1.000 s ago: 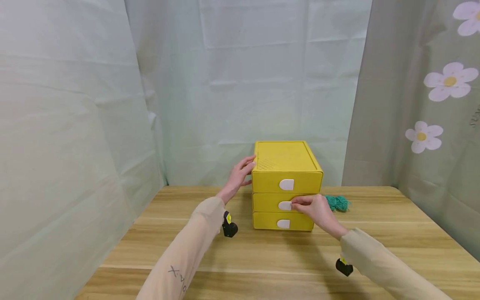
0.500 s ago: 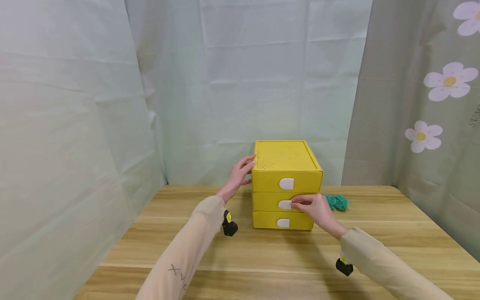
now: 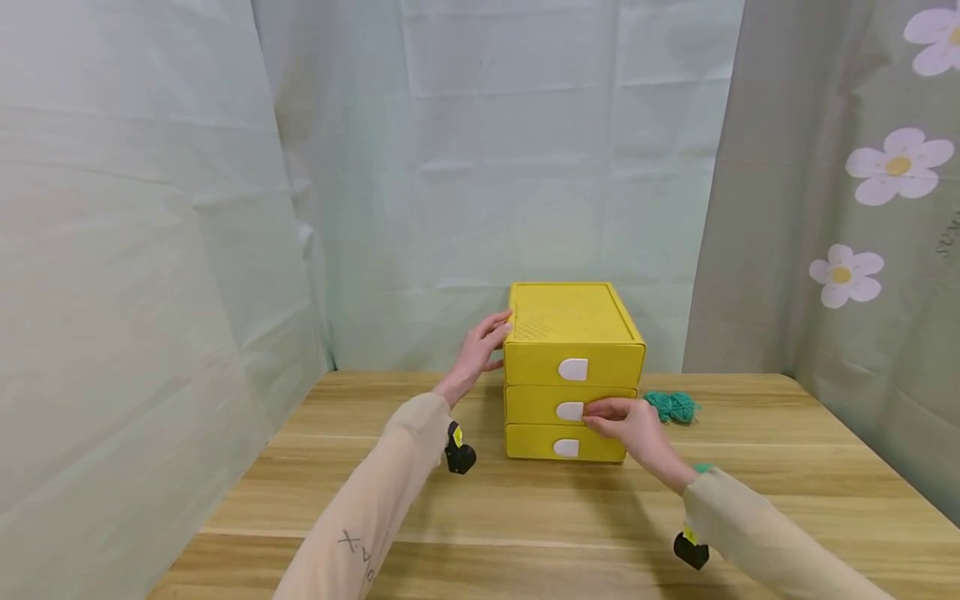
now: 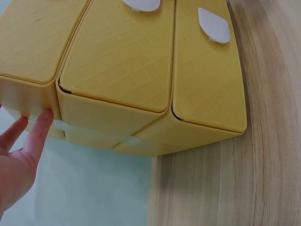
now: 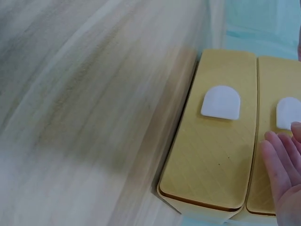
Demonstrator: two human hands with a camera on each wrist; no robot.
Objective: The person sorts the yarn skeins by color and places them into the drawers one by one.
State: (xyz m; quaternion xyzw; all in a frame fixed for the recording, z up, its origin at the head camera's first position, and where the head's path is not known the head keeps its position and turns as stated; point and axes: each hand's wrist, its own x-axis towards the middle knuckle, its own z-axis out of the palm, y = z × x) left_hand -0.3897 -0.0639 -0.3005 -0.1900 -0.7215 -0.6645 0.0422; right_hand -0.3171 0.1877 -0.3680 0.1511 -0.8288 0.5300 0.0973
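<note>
A yellow three-drawer storage box (image 3: 573,312) stands on the table, each drawer front bearing a white tab handle. All three drawers sit flush in the box. My left hand (image 3: 472,350) rests against the box's upper left side, fingers extended; in the left wrist view, fingertips (image 4: 46,115) touch the side wall. At the middle drawer's handle (image 3: 570,411) is my right hand (image 3: 633,425), its fingertips right beside the tab's edge. The right wrist view shows its fingers (image 5: 277,162) fairly straight and off the tab, the thumb tip close to the tab's lower edge.
A bundle of teal yarn (image 3: 672,407) lies on the wooden table (image 3: 525,533) just right of the box. Pale curtains (image 3: 480,167) hang behind and at both sides. Black wrist cameras (image 3: 460,450) are strapped to both sleeves.
My right hand pinched the middle drawer's handle before; now its fingers have loosened and the hand has shifted slightly down. My left hand and the box have stayed put.
</note>
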